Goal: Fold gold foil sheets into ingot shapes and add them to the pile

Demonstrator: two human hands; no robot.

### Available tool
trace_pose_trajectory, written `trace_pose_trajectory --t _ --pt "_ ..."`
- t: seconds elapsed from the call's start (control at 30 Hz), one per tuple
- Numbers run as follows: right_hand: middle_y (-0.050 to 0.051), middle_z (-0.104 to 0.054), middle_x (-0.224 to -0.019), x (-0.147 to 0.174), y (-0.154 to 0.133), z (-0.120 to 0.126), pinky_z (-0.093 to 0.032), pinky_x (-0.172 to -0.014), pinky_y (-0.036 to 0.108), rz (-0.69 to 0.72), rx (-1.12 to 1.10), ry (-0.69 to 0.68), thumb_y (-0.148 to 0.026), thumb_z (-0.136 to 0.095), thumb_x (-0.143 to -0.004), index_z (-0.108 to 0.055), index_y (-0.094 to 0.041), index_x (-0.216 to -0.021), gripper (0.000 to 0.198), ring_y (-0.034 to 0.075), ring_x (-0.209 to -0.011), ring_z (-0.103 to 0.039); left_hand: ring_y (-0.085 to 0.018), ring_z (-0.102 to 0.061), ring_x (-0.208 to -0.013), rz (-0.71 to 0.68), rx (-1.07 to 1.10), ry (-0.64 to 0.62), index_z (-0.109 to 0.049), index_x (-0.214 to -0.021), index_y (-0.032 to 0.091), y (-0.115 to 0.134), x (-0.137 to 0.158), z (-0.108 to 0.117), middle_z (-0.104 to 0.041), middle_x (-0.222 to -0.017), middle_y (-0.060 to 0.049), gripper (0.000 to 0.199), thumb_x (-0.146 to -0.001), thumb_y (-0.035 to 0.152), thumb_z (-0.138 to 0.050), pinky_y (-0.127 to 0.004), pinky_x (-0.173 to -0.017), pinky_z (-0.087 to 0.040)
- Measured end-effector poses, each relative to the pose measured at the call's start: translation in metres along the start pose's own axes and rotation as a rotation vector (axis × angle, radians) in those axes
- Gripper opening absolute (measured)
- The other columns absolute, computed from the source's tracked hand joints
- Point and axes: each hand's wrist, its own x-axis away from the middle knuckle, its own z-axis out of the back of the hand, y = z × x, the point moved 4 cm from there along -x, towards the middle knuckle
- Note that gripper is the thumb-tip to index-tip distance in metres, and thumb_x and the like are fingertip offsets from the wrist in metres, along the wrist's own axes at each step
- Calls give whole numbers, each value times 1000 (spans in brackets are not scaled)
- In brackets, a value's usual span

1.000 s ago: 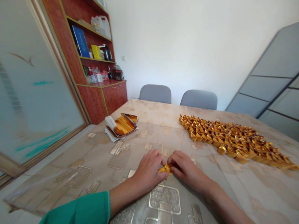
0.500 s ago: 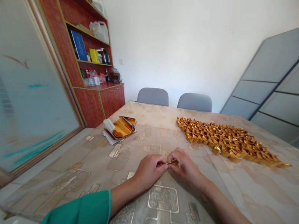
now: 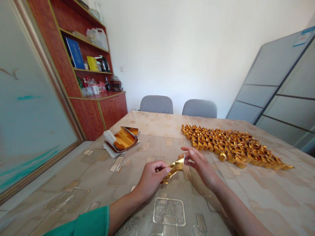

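The left hand's [image 3: 152, 176] grip is narrow, pinching a gold foil strip [image 3: 176, 166] over the desk [image 3: 157, 129], well in from its far edge. The right hand's [image 3: 202, 164] grip is loosely spread by the strip's tip; contact is unclear. Foil sheets [image 3: 123, 139] lie toward the left edge.

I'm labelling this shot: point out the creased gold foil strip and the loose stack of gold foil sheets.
Creased gold foil strip [image 3: 176, 167]: head view, middle of its face.
Loose stack of gold foil sheets [image 3: 124, 139]: head view, top sheet.
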Motion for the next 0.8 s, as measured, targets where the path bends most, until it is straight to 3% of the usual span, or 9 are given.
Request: trace_pose_trajectory --t 0.07,0.17,0.33,0.43,0.57,0.67,0.8 --pt "5 -67 -90 4 2 -10 -48 -73 33 -75 -54 -48 -64 -57 -86 -69 -21 -97 46 19 -80 -59 -13 -48 -55 8 89 48 -67 -66 14 1 -1 1 -58 -59 0 29 -75 42 -68 -23 -53 -34" --pt "2 -63 -77 8 7 -29 -43 -62 28 -135 -35 -91 -59 -69 -79 -69 -21 -85 38 16 -66 -54 -12 -47 -56 10 168 59 -67 -66 14 1 -1 0 -57 -59 1 31 -74 43 -70 -22 -53 -35" --pt "0 -64 -74 7 5 -43 -44 -66 28 28 -50 -61 -50 -75 -76 -67 -23 -80 28 17 -68 -56 -11 -49 -56 114 265 20 -67 -71 13 -1 1 -3 -58 -62 1 32 -70 44 -75 -22 -53 -38" --pt "0 -62 -68 6 3 -40 -42 -64 28 104 80 -40 -48 -72 -78 -65 -21 -74 28 17 -65 -53 -13 -55 -59 167 308 -43 -67 -81 14 -2 3 -7 -62 -68 -1 30 -71 40 -76 -23 -55 -42" --pt "0 -58 -64 5 0 -36 -39 -61 28 163 257 -30 -45 -70 -79 -62 -20 -66 30 16 -63 -51 -12 -57 -66 41 322 4 -58 -86 19 1 3 -6 -61 -74 2 26 -69 25 -77 -22 -61 -44" --pt "-1 -60 -69 5 1 -37 -41 -63 28 124 162 -24 -50 -72 -77 -62 -22 -77 30 17 -65 -52 -10 -52 -59 -10 316 15 -53 -77 20 4 3 -4 -56 -67 5 22 -71 21 -74 -20 -58 -41" --pt "-1 -57 -70 8 9 -44 -41 -62 28 13 76 -69 -59 -66 -81 -60 -22 -82 37 16 -65 -51 -12 -54 -62 -41 308 35 -61 -67 16 9 0 2 -59 -65 2 15 -70 25 -73 -22 -60 -42"
